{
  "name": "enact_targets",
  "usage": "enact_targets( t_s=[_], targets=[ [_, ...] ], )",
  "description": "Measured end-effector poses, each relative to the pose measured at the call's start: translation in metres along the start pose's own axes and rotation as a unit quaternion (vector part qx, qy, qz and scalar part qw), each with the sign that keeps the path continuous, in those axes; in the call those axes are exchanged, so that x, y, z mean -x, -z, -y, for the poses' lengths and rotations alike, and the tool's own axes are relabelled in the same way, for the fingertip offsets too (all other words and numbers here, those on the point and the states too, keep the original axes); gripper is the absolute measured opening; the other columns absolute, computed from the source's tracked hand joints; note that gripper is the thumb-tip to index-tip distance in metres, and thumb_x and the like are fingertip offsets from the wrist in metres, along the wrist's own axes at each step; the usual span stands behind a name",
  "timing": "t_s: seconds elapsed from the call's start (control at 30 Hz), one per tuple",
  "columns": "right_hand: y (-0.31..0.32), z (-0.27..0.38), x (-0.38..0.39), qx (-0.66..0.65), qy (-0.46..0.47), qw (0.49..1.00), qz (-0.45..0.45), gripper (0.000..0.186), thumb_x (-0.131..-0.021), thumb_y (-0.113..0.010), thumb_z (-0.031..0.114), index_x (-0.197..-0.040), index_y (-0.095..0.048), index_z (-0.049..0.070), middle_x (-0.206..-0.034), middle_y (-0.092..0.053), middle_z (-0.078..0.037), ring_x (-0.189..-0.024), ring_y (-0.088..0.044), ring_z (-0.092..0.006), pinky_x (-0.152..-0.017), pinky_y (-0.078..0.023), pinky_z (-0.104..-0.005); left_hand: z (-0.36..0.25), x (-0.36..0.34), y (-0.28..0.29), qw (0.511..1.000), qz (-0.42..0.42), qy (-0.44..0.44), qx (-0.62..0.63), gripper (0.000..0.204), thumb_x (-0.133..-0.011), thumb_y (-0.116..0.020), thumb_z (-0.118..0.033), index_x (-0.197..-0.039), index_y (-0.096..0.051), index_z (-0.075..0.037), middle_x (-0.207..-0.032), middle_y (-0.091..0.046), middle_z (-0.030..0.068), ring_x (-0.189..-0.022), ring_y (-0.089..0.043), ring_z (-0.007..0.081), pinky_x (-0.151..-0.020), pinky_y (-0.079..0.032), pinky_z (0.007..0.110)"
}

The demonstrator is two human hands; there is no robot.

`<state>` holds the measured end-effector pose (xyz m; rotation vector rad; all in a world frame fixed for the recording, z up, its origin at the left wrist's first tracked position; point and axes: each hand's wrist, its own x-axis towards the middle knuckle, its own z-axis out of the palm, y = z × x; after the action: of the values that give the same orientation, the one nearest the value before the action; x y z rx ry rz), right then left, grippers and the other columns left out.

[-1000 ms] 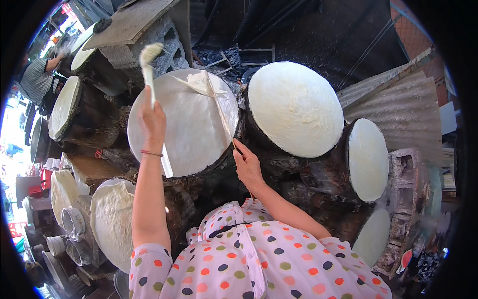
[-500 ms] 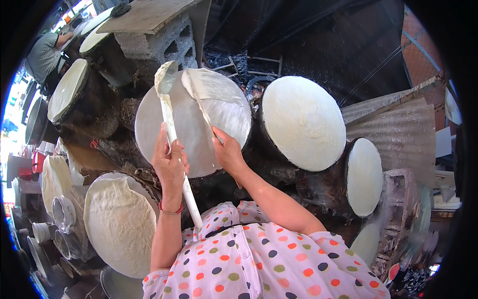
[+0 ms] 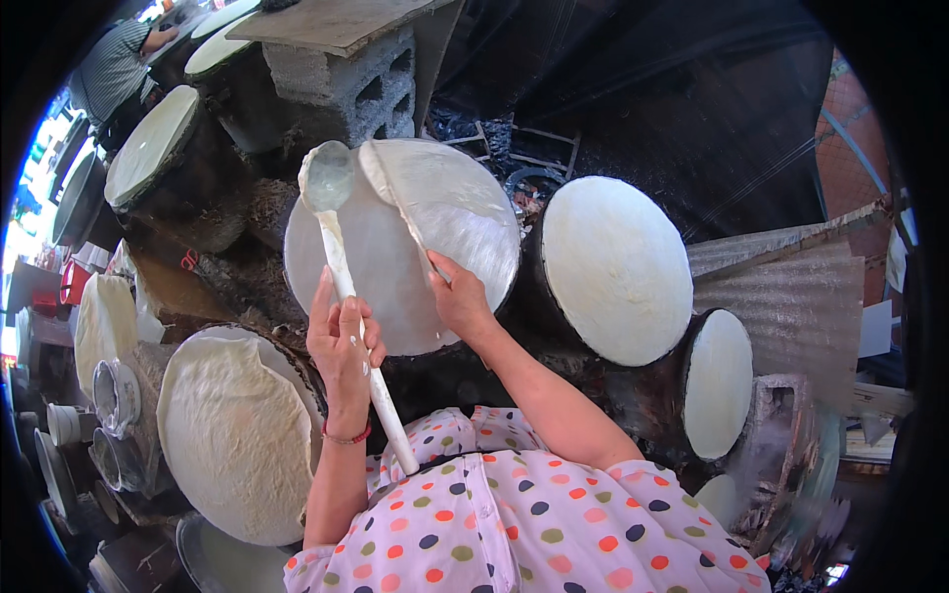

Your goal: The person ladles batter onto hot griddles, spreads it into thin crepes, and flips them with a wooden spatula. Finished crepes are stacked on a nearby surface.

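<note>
My left hand (image 3: 339, 341) is closed round the white handle of a ladle (image 3: 341, 262). The ladle slants up and left, its batter-smeared bowl over the left part of a round white cooking surface (image 3: 405, 326). A thin stick (image 3: 420, 243) is gripped in my right hand (image 3: 463, 301). It runs up and left along the edge of a thin pale sheet (image 3: 445, 178) lying over the upper right of that surface. Whether the stick's far end is under the sheet or on it, I cannot tell. White drops stick to my left fingers.
Another white-topped drum (image 3: 618, 272) stands at right, a smaller one (image 3: 718, 385) beyond it. At lower left, a wrinkled pale sheet (image 3: 232, 435) drapes over a round top. A cinder block (image 3: 346, 84) supports a board behind. A person (image 3: 114, 69) in a striped top is at far left.
The ladle's bowl has turned so that its hollow shows, and has tipped slightly left. My right hand and the stick keep about the same place on the sheet. The whole view has shifted a little.
</note>
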<state>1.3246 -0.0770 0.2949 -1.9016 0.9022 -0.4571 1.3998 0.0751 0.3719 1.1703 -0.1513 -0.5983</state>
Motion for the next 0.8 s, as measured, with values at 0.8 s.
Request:
enact_targets(
  t_s=[0.8],
  targets=[
    [0.07,-0.021,-0.076,0.088,0.072,0.992,0.062,0.029,-0.092,-0.054,0.023,-0.118,-0.064,0.015,-0.102,-0.066,-0.019,-0.084,-0.064,-0.0358,-0.077,-0.051,-0.037,-0.009,0.018,0.038,0.992,-0.086,-0.028,0.082,0.046,-0.097,-0.053,-0.015,-0.14,-0.037,-0.017,-0.083,-0.052,0.0023,-0.051,-0.043,0.0048,-0.038,-0.033,0.018]
  ],
)
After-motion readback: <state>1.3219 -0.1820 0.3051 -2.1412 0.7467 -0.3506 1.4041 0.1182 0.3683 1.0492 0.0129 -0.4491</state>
